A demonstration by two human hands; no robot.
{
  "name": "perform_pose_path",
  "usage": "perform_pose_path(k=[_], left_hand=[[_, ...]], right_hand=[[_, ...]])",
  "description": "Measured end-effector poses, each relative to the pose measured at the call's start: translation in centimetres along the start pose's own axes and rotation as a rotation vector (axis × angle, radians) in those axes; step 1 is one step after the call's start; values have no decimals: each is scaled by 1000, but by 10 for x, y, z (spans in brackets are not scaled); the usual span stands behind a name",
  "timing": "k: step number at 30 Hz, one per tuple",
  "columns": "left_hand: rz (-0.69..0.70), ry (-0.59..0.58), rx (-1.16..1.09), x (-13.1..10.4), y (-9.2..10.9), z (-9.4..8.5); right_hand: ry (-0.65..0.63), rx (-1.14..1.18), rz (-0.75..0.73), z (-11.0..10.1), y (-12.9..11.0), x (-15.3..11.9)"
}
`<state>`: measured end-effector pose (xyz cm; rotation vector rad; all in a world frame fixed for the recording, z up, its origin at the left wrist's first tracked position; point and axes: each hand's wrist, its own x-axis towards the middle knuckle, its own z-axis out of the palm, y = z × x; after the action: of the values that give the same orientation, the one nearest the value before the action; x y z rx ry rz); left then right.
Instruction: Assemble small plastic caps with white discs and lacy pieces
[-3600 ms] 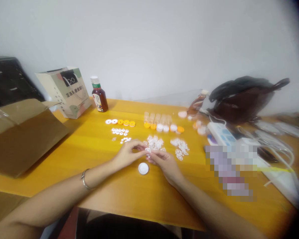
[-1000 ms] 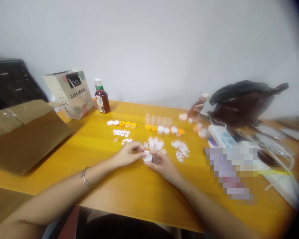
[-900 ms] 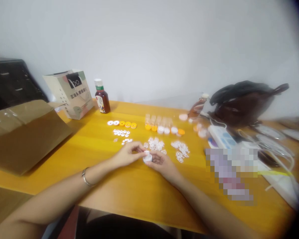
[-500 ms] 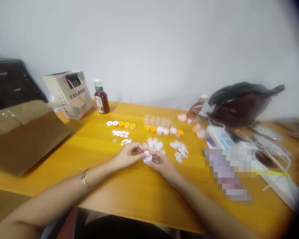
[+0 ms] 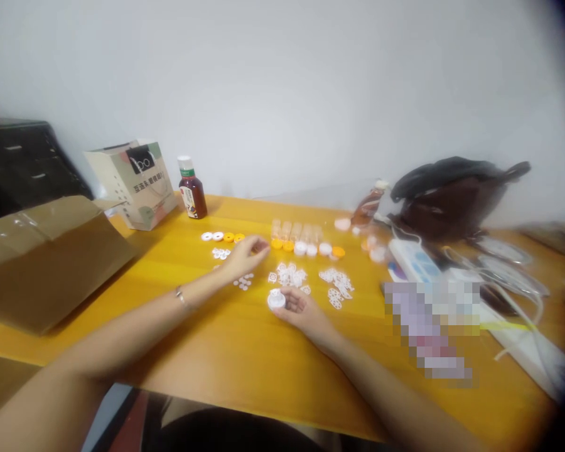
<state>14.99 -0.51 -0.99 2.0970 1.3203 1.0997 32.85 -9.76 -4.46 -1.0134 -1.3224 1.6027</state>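
My right hand [image 5: 301, 309] holds a round white cap-like part [image 5: 276, 300] by its right side, above the table. My left hand [image 5: 247, 256] is over the middle of the table, its fingers bent near the right end of a row of white and orange rings [image 5: 228, 237]. Whether its fingertips hold anything is too blurred to tell. Small white pieces [image 5: 221, 253] lie partly behind that hand, and small white discs [image 5: 243, 282] lie below it. White gear-like pieces sit in two piles, one left [image 5: 290, 275] and one right [image 5: 338, 285].
Clear containers [image 5: 296, 232] stand behind orange and white caps [image 5: 306, 249]. A dark bottle [image 5: 193, 191], a paper bag [image 5: 145, 182] and a cardboard box [image 5: 51, 257] are at the left. At the right are a dark bag [image 5: 452, 198], a power strip [image 5: 414, 260] and cables.
My left hand has let go of the white part and moved up and left to the rings. My right hand still holds the part, with its top now more visible.
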Motion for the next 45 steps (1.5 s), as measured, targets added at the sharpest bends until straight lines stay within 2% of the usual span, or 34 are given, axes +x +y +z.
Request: perform_pose_path(k=[4,8,12,15,18,21,24,26,28,31,35,38,45], left_hand=[[-64,49,89,50,-16,11],[-160,115,129,76,-25,34],[-188,158,123,82,-29,52],[-188,193,100,81,-30,58],[-177,235,63,80,-30,58],[-143,282,14,77,-22,51],[-85,294,-60,67,-7,37],[-51,267,-126,52,4,26],[-29,214,-233,28,13,15],[-47,109,-573,-17,22,2],[-136,82,-668,-64,28,-3],[-109,68,-699,-74,31,1],[-92,-19,-686,-73,31,9]], right_hand=[[-11,14,0,-1,-1,0],[-7,6,9,-1,-4,-3],[3,20,4,0,-6,-4],[3,28,0,1,-6,-4],[-8,34,6,2,-7,-3],[-8,41,23,1,-7,-4],[6,53,42,0,-8,-4],[10,71,47,-1,-8,-4],[9,84,45,-1,-8,-4],[22,89,37,-1,-8,-3],[38,66,39,0,-9,-1],[29,53,39,2,-10,-2],[21,20,15,3,-12,-2]])
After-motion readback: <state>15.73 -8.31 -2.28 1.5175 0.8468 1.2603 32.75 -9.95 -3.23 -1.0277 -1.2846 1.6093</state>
